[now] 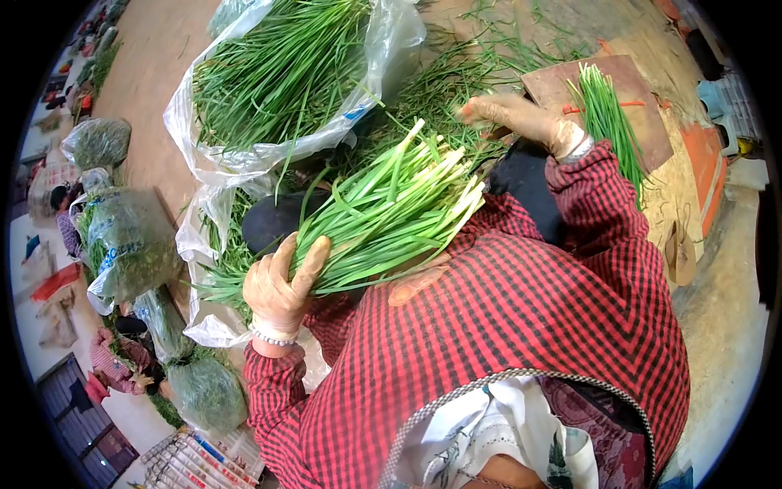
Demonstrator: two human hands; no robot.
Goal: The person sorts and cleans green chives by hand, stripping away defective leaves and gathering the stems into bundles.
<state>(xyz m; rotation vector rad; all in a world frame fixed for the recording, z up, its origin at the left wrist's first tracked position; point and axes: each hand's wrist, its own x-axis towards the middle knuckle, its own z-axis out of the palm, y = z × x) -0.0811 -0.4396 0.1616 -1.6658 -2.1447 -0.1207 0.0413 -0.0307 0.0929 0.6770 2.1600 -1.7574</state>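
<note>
A thick bundle of green stalks with pale ends (391, 216) lies across my lap, its white ends toward the upper right. My left hand (281, 285), in a thin glove, is wrapped round the leafy end of this bundle. My right hand (517, 118), also gloved, is raised beyond the pale ends, apart from the bundle; its fingers are stretched out and slightly blurred, with nothing visible in them. A smaller bundle (607, 122) with a red tie under it rests on a brown board (550, 85) to the right.
An open plastic bag (183, 110) full of green stalks stands ahead of me. Loose leaves (456, 77) cover the floor beside it. Filled bags (134, 244) line the left side, where a person in a checked top (118, 359) sits. Sandals (680, 253) lie at the right.
</note>
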